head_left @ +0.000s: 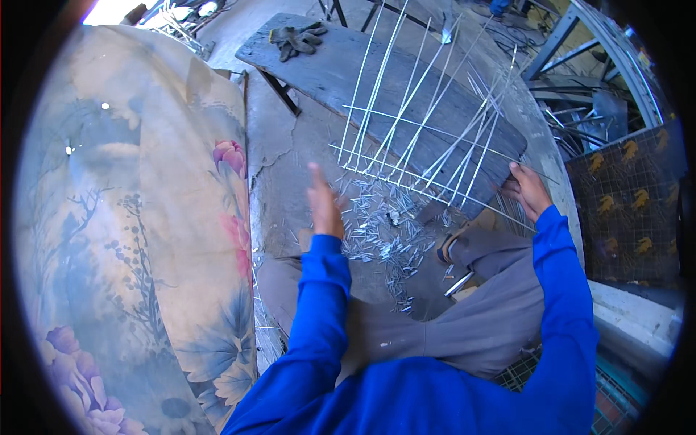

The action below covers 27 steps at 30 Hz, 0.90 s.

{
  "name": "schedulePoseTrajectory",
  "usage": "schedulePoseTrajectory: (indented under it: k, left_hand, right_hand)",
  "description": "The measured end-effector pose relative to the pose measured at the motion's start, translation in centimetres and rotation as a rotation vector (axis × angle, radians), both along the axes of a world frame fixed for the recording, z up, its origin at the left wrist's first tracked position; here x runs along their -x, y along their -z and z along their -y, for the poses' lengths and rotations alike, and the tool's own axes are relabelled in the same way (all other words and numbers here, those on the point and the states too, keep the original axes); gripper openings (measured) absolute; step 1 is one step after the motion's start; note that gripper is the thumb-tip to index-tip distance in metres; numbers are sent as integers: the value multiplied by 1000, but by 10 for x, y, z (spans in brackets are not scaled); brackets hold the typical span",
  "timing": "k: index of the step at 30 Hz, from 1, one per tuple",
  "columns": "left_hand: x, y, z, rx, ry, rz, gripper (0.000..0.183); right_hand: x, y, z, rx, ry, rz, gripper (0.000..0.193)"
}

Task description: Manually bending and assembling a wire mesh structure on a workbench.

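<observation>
A lattice of thin silvery metal rods (406,127), several long ones over two crosswise ones, stands out over a worn dark board (326,61). At its right end my right hand (528,192) is closed on the crosswise rods, the fingertips partly hidden. My left hand (324,206) is in the air just left of the lattice, apart from it. It is slightly smeared by motion, but its fingers look stretched out with nothing in them. Below the lattice many short cut metal pieces (384,235) are strewn over the floor between my legs.
A pair of grey work gloves (297,40) lies on the board's far left end. A large flower-printed sheet (174,203) covers the left side. To the right stand a grey metal frame (616,51) and a dark leaf-patterned panel (623,203). Loose rods lie at the far left.
</observation>
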<state>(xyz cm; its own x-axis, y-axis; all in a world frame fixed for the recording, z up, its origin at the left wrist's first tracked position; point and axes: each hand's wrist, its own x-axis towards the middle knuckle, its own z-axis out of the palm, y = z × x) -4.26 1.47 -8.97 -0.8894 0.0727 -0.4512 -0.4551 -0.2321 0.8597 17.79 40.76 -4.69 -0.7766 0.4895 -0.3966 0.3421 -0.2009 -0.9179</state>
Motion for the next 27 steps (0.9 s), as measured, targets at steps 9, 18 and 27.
schedulePoseTrajectory:
  k: [9,18,27]
  left_hand:
    - [230,-41,-62,163,162,-157,111]
    - [272,35,-121,-24,25,-98,110]
    - [223,26,-54,-63,-4,-82,95]
  right_hand:
    - [-8,-6,0,-1,61,56,39]
    - [-8,-23,3,3,2,185,47]
    - [3,-38,-22,46,-52,243,55]
